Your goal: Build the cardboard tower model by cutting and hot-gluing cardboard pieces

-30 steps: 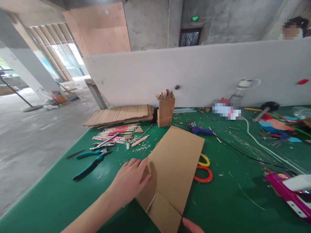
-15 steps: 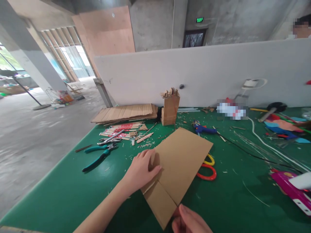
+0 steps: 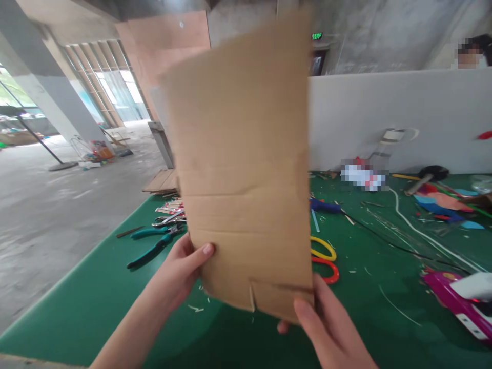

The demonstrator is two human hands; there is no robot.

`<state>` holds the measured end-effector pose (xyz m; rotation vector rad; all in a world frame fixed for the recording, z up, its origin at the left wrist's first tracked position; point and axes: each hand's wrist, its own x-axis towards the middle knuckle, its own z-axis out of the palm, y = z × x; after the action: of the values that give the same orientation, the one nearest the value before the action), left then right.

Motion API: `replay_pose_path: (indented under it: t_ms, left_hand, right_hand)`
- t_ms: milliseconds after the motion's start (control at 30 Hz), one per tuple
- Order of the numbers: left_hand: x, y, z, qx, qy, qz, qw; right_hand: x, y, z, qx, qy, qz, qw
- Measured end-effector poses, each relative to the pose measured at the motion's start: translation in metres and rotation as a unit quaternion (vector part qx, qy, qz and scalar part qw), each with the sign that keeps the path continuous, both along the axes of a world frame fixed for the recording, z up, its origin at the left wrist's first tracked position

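A brown cardboard sheet (image 3: 242,154) stands upright before me, lifted off the table, with creases across it and a slit near its lower edge. My left hand (image 3: 188,261) is closed on its lower left side, thumb on the near face and fingers behind. At the lower right corner my right hand (image 3: 323,318) pinches the sheet, with its thumb in front. Partly hidden behind the cardboard, the scissors (image 3: 326,271) show their red and yellow handles. Teal-handled pliers (image 3: 157,245) lie on the table left of the sheet.
The green table (image 3: 88,302) bears a blue glue gun (image 3: 325,206) with a black cord, a magenta-and-white device (image 3: 457,302) at right, and coloured scraps (image 3: 442,202). Flat cardboard (image 3: 160,181) lies at the back left. A white partition (image 3: 384,113) stands behind; a person (image 3: 474,51) is beyond it.
The cardboard sheet has been raised from lying on the table to upright, hiding the cardboard box behind it. My left hand has moved left and down to its edge; my right has moved up.
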<state>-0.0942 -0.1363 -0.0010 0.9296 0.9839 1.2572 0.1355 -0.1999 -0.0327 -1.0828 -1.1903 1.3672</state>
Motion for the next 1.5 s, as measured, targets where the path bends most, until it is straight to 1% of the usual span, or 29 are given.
replay_pose_path:
  t_ms: [33,100,167,233,300,367,433,533,633,800,933,1133,1233,1367,1500]
  left_hand:
    - [-0.002,0.010,0.001,0.003,-0.023,-0.009,1.000]
    - [-0.006,0.035,0.002,0.012,-0.066,0.002,0.998]
    - [-0.009,0.059,0.001,0.020,-0.089,0.018,0.996]
    - [-0.010,0.077,-0.002,0.029,-0.099,0.034,0.994]
    - [-0.010,0.088,-0.010,0.036,-0.109,0.042,0.993]
    - [-0.008,0.090,-0.020,0.032,-0.114,0.040,0.992]
    - [-0.004,0.087,-0.030,0.020,-0.113,0.036,0.993]
    - [0.001,0.083,-0.039,0.017,-0.113,0.041,0.993]
    - [0.003,0.082,-0.041,0.027,-0.108,0.048,0.993]
    - [0.003,0.084,-0.043,0.005,-0.104,0.054,0.993]
    - [0.006,0.084,-0.047,0.000,-0.120,0.035,0.992]
    - [0.010,0.084,-0.050,0.019,-0.119,0.028,0.992]
    - [0.010,0.085,-0.050,0.024,-0.112,0.033,0.993]
    - [0.010,0.085,-0.049,0.022,-0.103,0.034,0.994]
    - [0.010,0.085,-0.048,0.003,-0.105,0.036,0.994]
  right_hand:
    - [0.000,0.020,0.013,0.018,0.000,0.034,0.999]
    - [0.000,0.065,0.035,0.028,0.015,0.098,0.995]
    - [-0.002,0.106,0.046,0.034,0.050,0.151,0.987]
    - [-0.004,0.135,0.045,0.031,0.047,0.183,0.981]
    - [-0.007,0.149,0.034,0.021,0.064,0.180,0.981]
    - [-0.008,0.152,0.018,0.008,0.082,0.176,0.981]
    - [-0.008,0.149,0.004,0.000,0.083,0.175,0.981]
    - [-0.006,0.146,-0.008,0.001,0.067,0.145,0.987]
    - [-0.006,0.147,-0.009,-0.004,0.063,0.120,0.991]
    - [-0.003,0.148,-0.010,-0.035,0.099,0.157,0.982]
    - [0.002,0.149,-0.012,-0.032,0.104,0.168,0.980]
    - [-0.002,0.152,-0.017,-0.010,0.064,0.127,0.990]
    - [-0.004,0.154,-0.019,-0.003,0.056,0.120,0.991]
    - [-0.003,0.155,-0.016,-0.002,0.047,0.124,0.991]
    - [-0.004,0.155,-0.014,0.004,0.010,0.095,0.995]
